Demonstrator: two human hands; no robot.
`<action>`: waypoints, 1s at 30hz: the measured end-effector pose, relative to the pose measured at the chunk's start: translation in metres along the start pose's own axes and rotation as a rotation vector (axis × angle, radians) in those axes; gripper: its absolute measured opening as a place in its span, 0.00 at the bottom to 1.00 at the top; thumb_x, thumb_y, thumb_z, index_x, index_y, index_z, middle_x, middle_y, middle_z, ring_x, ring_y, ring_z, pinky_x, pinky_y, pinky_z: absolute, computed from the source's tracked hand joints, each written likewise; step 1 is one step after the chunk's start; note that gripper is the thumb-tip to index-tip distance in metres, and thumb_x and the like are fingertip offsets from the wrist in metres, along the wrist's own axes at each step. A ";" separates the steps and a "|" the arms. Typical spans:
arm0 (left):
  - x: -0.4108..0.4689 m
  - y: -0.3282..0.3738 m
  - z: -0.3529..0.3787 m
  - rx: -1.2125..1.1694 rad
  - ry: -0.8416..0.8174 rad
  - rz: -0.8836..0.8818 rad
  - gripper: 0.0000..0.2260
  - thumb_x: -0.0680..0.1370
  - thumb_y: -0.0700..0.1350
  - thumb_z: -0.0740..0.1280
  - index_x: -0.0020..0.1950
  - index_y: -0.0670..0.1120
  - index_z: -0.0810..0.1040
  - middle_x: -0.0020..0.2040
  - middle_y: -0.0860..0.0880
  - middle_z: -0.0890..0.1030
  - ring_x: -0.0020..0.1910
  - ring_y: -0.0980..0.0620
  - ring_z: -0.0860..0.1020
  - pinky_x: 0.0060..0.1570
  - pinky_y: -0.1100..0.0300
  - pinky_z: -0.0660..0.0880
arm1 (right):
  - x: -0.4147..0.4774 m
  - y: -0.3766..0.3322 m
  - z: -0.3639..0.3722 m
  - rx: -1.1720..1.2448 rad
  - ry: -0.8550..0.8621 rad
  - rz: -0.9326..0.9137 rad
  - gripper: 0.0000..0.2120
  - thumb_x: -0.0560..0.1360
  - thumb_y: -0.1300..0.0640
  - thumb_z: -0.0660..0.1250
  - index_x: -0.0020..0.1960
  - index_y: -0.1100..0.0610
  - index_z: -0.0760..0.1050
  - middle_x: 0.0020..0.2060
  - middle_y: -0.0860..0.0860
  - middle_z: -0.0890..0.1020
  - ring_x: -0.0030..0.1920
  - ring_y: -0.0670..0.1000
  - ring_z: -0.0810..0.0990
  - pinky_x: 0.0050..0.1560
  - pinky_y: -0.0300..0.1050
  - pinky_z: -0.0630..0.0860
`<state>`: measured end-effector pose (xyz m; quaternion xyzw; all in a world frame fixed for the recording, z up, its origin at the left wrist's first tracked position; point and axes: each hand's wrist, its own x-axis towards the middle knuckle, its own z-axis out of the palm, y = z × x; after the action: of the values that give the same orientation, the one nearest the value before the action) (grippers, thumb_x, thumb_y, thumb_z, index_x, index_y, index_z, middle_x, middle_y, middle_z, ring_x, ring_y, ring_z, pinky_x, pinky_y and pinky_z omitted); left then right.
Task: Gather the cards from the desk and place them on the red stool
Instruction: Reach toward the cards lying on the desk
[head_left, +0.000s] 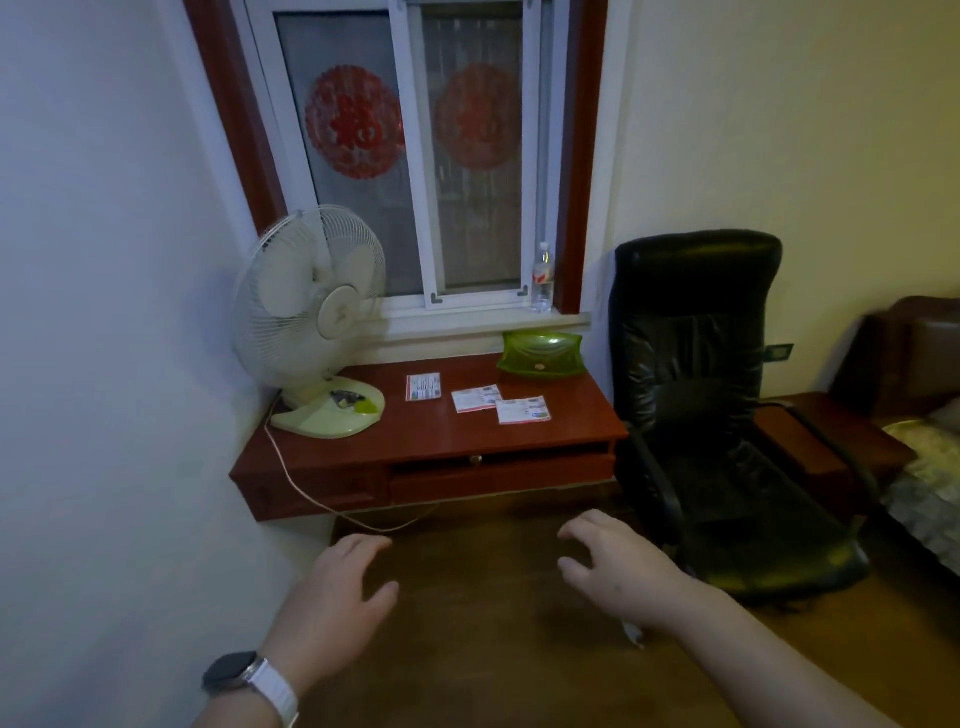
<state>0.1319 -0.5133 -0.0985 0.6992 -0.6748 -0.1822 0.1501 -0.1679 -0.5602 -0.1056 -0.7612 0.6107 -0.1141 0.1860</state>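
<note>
Three thin, light, slick cards (475, 398) mid-frame on table (571, 415); best pinched by edges. Both hands' fingers (576, 530) spread, empty.

Not much here that reads cleanly. The left window pane (343, 156) carries a round red paper cutout (355, 122) with a large Chinese character at its centre, too blurred to name for sure. The right pane's red cutout (478, 117) sits behind mesh, unreadable. The three cards (423, 387) on the desk (441, 436) show printed blocks, too small to read. The bottle (543, 278) label is red, wording illegible.
</note>
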 end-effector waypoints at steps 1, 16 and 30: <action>0.017 0.002 0.000 0.004 0.008 -0.009 0.24 0.78 0.57 0.64 0.74 0.58 0.65 0.72 0.59 0.68 0.67 0.59 0.69 0.64 0.60 0.71 | 0.019 0.007 -0.003 0.011 -0.020 -0.001 0.20 0.77 0.43 0.64 0.68 0.43 0.69 0.66 0.41 0.70 0.62 0.42 0.72 0.57 0.39 0.73; 0.230 0.050 0.017 0.070 -0.024 -0.036 0.23 0.78 0.56 0.64 0.72 0.55 0.68 0.69 0.57 0.70 0.65 0.56 0.71 0.64 0.54 0.72 | 0.246 0.086 -0.049 0.061 -0.206 -0.101 0.18 0.77 0.44 0.62 0.66 0.47 0.71 0.63 0.44 0.71 0.58 0.44 0.72 0.59 0.45 0.73; 0.457 -0.018 0.071 -0.158 -0.187 -0.021 0.15 0.78 0.49 0.67 0.64 0.52 0.77 0.60 0.56 0.75 0.60 0.55 0.75 0.60 0.61 0.71 | 0.439 0.096 0.019 0.067 -0.321 0.026 0.18 0.77 0.45 0.63 0.64 0.49 0.72 0.61 0.48 0.73 0.60 0.49 0.72 0.61 0.47 0.71</action>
<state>0.1259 -0.9667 -0.1937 0.6721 -0.6622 -0.3006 0.1393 -0.1458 -1.0020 -0.1871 -0.7552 0.5786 -0.0088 0.3079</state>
